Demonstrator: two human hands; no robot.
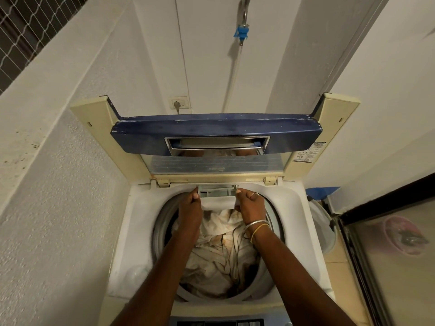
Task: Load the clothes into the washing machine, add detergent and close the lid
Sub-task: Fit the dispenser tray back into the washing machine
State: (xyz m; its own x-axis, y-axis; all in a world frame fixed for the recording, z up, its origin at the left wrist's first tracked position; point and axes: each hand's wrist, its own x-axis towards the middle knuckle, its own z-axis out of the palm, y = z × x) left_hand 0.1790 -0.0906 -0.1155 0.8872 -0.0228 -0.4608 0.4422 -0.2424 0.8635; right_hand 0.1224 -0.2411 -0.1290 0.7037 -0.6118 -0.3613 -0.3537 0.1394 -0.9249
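Observation:
A white top-loading washing machine [138,222] stands in front of me with its blue and cream lid [216,132] folded upright at the back. Pale crumpled clothes [219,260] lie inside the drum. A grey-white detergent drawer [217,196] sticks out from the back rim over the drum. My left hand [190,208] grips the drawer's left end and my right hand [250,205], with bangles on the wrist, grips its right end.
White walls close in on the left and behind. A wall socket [178,104] and a tap with a blue fitting [242,32] sit above the lid. A metal-framed door [390,255] stands on the right. The control panel [221,323] shows at the bottom edge.

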